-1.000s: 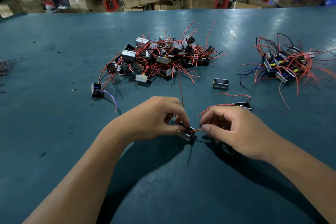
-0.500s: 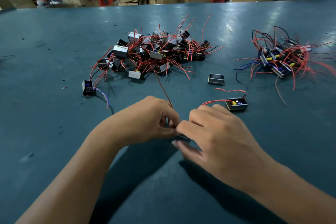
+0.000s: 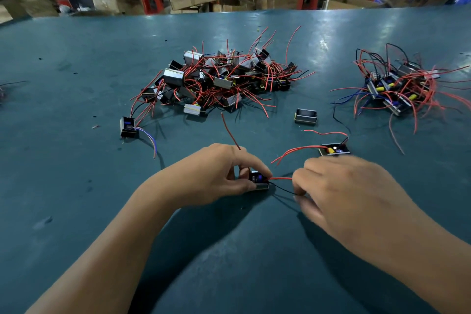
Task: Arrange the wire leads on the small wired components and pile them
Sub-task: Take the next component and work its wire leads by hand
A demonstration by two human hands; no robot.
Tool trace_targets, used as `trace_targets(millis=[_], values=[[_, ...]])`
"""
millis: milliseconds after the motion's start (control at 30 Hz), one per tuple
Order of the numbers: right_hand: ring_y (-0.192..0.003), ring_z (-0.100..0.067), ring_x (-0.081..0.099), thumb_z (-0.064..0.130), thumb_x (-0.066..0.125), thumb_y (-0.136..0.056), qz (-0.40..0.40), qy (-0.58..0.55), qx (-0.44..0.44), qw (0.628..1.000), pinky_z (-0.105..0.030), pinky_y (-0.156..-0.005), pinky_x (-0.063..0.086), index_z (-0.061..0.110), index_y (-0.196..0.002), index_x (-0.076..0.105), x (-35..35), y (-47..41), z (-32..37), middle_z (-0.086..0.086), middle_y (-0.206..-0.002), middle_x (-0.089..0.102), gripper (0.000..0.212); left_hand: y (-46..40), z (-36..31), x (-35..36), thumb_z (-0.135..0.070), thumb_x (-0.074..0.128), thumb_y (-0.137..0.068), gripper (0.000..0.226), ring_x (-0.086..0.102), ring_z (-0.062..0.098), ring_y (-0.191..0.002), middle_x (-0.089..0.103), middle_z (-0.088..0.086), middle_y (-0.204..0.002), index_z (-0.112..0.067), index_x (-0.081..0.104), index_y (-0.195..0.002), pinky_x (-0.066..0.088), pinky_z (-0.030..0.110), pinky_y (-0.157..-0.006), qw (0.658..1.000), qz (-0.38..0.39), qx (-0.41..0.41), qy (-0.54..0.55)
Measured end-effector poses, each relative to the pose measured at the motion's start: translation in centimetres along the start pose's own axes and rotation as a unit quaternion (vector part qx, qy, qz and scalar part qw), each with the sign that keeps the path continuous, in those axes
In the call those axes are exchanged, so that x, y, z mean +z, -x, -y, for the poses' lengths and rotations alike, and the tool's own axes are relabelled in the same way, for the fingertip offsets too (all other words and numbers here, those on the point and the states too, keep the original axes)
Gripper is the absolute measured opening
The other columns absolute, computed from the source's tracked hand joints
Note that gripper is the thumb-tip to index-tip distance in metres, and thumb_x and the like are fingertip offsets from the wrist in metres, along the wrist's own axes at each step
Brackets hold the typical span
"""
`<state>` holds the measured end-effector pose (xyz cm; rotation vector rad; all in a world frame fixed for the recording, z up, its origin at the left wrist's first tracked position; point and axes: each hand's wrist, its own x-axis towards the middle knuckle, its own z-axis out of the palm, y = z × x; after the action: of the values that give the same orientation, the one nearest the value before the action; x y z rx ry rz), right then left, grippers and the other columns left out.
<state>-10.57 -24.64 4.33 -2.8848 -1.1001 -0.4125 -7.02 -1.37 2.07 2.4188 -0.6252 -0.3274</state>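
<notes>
At the near centre of the teal table (image 3: 76,211), a small black component (image 3: 258,181) is held down by the left hand (image 3: 216,173), its grip closed on the body between thumb and fingers. Just to its right, the right hand (image 3: 351,199) is drawn close, its fingertips pinched on the red lead (image 3: 280,178) and the black lead (image 3: 284,189) that run out of the component's side. A further red wire (image 3: 230,132) rises from behind the left hand toward the unsorted heap (image 3: 224,81).

Several risks can be judged from this. If the leads are pulled too hard or at a sharp angle, they could be torn from their joints, or the component could be dragged out of the left hand's grip. The rising red wire could be caught in the strands of the heap when the piece is moved. A loose component (image 3: 334,150) lies just beyond the right hand, its red leads reaching toward the work; it could be snagged or swept along. The sorted pile (image 3: 397,89) at far right is loosely tangled, so its wires could be disturbed when another piece is added.
</notes>
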Motion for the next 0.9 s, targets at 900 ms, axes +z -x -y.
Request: trace_targets(millis=[900], values=[[-0.064, -0.002, 0.058, 0.029, 0.074, -0.088, -0.009, -0.362, 0.084, 0.928, -0.008, -0.059, 0.038, 0.028, -0.076, 0.067, 3.0, -0.9, -5.8, 0.015, -0.071, 0.066, 0.014, 2.3, -0.4, -2.4, -0.021, 0.067, -0.095, 0.03, 0.068, 0.017, -0.053, 0.071, -0.005, -0.08, -0.042, 0.068, -0.116, 0.048, 0.018, -0.053, 0.998, -0.01, 0.004, 0.066]])
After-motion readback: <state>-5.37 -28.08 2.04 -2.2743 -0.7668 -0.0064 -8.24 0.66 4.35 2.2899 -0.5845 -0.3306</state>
